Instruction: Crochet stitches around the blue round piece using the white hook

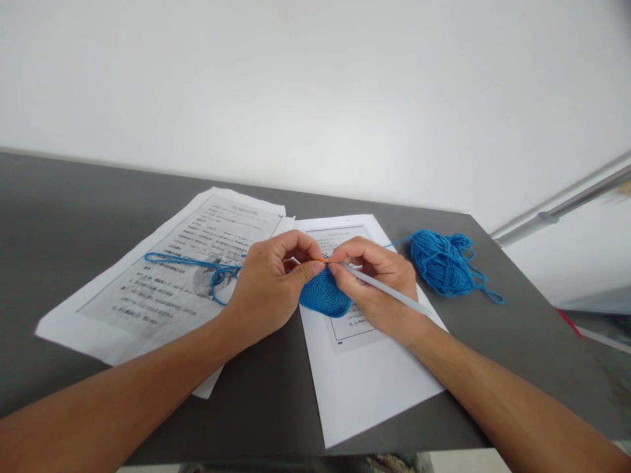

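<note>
A round piece of blue crochet [325, 295] hangs from my fingertips above a printed sheet. My left hand [269, 282] is closed, pinching the top edge of the crochet between thumb and forefinger. In my right hand [377, 276] a crochet hook with a light grey handle [389, 289] is gripped like a pen. The hook's tip is hidden at the fingertips, where both hands nearly meet. A small orange bit [322, 259] shows there, too small to name. Loose blue yarn [182, 259] trails out left of my left hand.
A ball of blue yarn [441, 263] lies on the grey table [266, 407] to the right, its strand running toward my right hand. Printed sheets [148, 295] lie at left, and another white sheet [355, 401] under my hands. A white wall [296, 98] stands behind.
</note>
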`<move>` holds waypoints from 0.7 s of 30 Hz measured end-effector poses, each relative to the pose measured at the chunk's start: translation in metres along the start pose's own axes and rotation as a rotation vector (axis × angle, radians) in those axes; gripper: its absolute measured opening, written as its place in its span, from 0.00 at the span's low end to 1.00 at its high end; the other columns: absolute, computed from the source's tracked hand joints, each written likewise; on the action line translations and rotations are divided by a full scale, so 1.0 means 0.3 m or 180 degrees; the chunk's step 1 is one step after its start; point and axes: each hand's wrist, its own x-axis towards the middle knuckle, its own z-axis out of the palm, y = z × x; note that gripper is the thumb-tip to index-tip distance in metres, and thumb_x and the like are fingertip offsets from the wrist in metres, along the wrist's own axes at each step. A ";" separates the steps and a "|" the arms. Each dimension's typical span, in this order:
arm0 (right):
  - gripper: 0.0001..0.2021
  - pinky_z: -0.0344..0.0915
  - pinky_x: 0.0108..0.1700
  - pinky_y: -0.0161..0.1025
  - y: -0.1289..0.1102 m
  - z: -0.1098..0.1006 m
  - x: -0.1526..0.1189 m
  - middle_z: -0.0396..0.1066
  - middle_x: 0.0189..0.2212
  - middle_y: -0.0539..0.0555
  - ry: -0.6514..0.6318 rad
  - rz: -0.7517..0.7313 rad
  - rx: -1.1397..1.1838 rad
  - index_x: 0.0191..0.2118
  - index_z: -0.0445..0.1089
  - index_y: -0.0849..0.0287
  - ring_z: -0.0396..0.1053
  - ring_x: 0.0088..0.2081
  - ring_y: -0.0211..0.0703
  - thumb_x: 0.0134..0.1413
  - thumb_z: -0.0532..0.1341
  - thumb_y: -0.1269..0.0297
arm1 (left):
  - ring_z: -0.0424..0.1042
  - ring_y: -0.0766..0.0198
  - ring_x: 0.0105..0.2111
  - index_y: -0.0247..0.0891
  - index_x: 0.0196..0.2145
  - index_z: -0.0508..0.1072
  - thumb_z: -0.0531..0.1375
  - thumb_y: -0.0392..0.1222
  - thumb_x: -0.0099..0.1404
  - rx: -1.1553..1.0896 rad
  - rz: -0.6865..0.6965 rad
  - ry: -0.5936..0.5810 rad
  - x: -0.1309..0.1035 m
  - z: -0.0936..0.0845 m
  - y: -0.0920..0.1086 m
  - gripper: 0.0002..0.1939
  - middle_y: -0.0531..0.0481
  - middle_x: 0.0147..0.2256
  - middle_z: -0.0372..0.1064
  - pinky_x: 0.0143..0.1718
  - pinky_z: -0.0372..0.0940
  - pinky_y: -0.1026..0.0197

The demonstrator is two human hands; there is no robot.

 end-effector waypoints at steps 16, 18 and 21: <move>0.05 0.71 0.37 0.37 0.019 -0.006 -0.004 0.80 0.35 0.51 -0.0035 -0.0297 0.0017 0.39 0.79 0.55 0.77 0.37 0.39 0.61 0.67 0.73 | 0.69 0.64 0.30 0.40 0.32 0.77 0.65 0.36 0.63 0.0974 0.0739 0.0350 -0.010 -0.007 0.004 0.02 0.53 0.31 0.73 0.33 0.64 0.59; 0.05 0.72 0.37 0.38 0.010 -0.007 -0.004 0.80 0.36 0.52 -0.0056 -0.0480 -0.0221 0.41 0.79 0.56 0.77 0.37 0.40 0.62 0.67 0.72 | 0.69 0.64 0.30 0.40 0.32 0.77 0.65 0.34 0.64 0.1244 0.1061 0.0459 -0.017 -0.005 0.007 0.03 0.54 0.30 0.73 0.34 0.64 0.59; 0.05 0.73 0.38 0.39 -0.002 -0.008 -0.007 0.81 0.37 0.53 -0.0073 -0.0641 -0.0515 0.42 0.78 0.56 0.78 0.37 0.41 0.64 0.65 0.71 | 0.69 0.64 0.31 0.40 0.33 0.77 0.64 0.30 0.64 0.1556 0.1570 0.0630 -0.027 -0.001 0.012 0.06 0.54 0.30 0.73 0.34 0.64 0.60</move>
